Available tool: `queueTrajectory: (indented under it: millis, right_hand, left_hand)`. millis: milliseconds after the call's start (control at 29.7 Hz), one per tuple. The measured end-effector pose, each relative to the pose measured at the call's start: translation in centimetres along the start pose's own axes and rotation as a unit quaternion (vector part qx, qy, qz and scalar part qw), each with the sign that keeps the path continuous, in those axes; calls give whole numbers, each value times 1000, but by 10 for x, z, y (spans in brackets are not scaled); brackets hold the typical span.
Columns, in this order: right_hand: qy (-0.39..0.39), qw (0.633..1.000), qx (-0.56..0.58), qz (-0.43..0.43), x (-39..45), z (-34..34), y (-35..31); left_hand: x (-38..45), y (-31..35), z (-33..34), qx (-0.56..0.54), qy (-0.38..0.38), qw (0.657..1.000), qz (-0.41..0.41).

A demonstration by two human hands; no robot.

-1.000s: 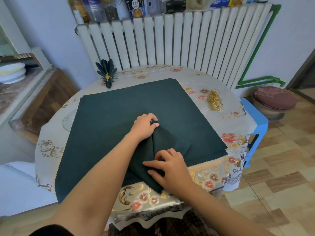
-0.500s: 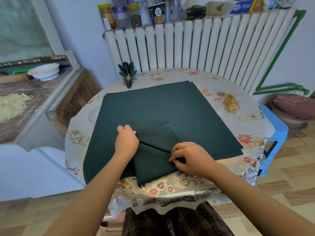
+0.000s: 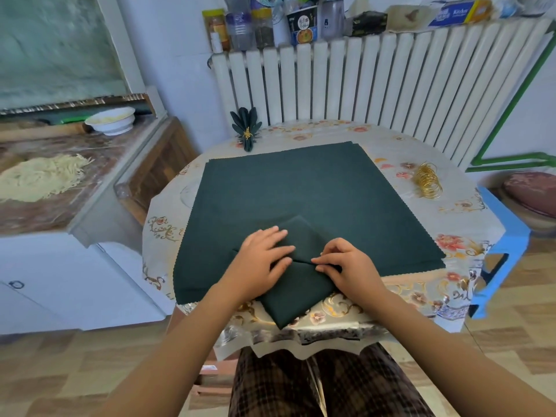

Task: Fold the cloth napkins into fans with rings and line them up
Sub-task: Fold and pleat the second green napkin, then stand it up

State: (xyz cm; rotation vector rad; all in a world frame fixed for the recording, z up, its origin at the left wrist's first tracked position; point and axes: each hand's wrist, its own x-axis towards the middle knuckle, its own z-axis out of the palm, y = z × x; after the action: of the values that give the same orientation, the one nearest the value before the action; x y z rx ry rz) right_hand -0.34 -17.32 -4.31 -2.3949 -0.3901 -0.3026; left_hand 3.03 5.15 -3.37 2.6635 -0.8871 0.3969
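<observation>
crowding a floral table (image 3: pixel 400 291) beside the radiator (image 3: pixel 391 82).

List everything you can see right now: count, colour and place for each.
folded napkin: one, dark green, near table edge, under both hands
flat napkins: a stack, count unclear, dark green, table centre
finished fan: one, dark green with gold ring, far left of table
rings: a bunch, gold, right side of table
tablecloth: one, pale floral, covering the table
radiator: one, white, behind the table
jars and boxes: several, mixed colours, on top of radiator
bowl: one, white, left counter
noodles: one heap, pale, left counter
stool: one, blue, right of table
left hand: flat on folded napkin
right hand: pinching the fold
</observation>
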Motion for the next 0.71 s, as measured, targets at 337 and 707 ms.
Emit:
queueTrajectory:
  millis: [337, 707]
  right_hand:
    - [13, 1000, -12, -6, -12, -25, 21]
    - [-57, 978, -113, -165, -23, -44, 31]
  left_hand:
    - [3, 6, 4, -225, -1, 962, -157]
    - [-5, 18, -6, -141, -32, 989, -27]
